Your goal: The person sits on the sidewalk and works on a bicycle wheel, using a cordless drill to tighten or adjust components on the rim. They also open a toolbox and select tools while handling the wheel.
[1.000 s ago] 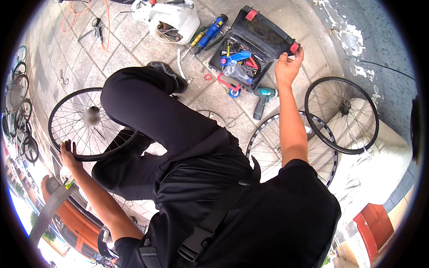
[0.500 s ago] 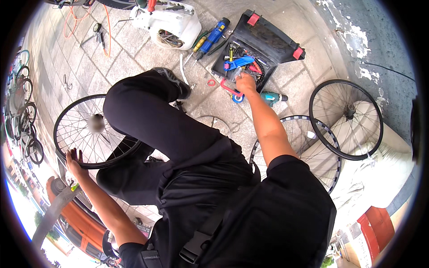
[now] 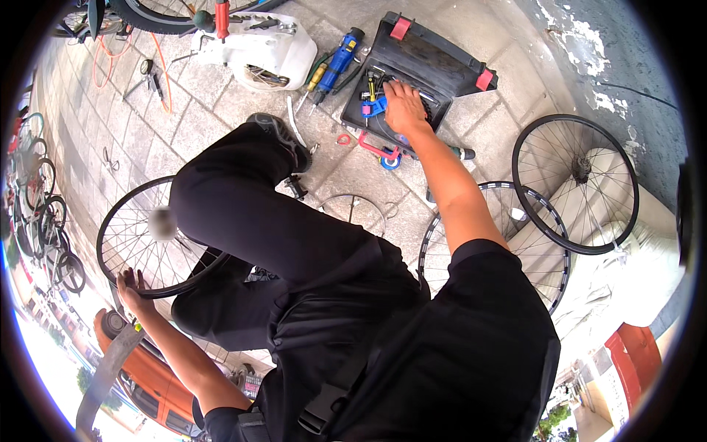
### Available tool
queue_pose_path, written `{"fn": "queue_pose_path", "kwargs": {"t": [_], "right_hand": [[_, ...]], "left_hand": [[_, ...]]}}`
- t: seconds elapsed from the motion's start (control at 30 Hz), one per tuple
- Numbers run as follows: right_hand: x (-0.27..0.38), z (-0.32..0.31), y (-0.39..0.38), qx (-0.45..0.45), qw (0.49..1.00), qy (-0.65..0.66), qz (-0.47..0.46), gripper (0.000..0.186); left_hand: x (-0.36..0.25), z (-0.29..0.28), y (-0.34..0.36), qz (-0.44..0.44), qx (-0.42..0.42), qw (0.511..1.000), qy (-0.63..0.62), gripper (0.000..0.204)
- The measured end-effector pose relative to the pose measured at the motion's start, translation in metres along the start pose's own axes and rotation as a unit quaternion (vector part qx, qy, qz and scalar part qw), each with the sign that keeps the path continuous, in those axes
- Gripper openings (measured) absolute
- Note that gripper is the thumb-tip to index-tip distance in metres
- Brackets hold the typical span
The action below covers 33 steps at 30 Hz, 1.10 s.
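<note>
A round bicycle wheel [image 3: 165,292] with thin spokes and a smooth dark rim sits at the person's left, its lower edge held by the left hand [image 3: 131,291], fingers half open. The right hand [image 3: 405,110] lies palm-down, fingers loosely extended, over an open, boxy black plastic toolbox [image 3: 442,62] on rough stone paving [image 3: 199,136]; whether it grips anything cannot be told.

Toolbox [image 3: 442,60] is blk w/ red latches [image 3: 401,29].
</note>
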State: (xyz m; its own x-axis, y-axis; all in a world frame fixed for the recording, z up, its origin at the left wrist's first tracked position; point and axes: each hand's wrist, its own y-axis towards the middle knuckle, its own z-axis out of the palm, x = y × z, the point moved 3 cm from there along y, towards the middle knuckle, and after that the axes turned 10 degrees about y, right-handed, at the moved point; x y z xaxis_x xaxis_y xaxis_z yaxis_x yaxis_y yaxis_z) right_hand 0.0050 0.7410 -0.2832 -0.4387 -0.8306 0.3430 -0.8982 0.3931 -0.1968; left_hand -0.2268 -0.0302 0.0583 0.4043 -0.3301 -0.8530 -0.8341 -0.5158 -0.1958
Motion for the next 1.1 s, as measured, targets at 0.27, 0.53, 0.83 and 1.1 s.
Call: {"fn": "queue_pose_path", "kwargs": {"t": [0.27,0.53,0.83,1.1], "right_hand": [[0.014,0.073,0.041,0.098,0.909,0.278,0.294,0.062],[0.011,0.039,0.065,0.140,0.945,0.142,0.261,0.043],[0.008,0.056,0.086,0.097,0.943,0.053,0.312,0.032],[-0.002,0.049,0.098,0.076,0.967,0.038,0.241,0.043]], "left_hand": [[-0.010,0.003,-0.003,0.010,-0.001,1.000,0.025,0.038],[-0.015,0.011,-0.009,0.012,-0.016,1.000,-0.013,0.034],[-0.020,0.020,-0.016,0.039,0.020,0.999,-0.021,0.038],[-0.020,0.030,-0.035,0.068,0.050,0.996,-0.036,0.030]]}}
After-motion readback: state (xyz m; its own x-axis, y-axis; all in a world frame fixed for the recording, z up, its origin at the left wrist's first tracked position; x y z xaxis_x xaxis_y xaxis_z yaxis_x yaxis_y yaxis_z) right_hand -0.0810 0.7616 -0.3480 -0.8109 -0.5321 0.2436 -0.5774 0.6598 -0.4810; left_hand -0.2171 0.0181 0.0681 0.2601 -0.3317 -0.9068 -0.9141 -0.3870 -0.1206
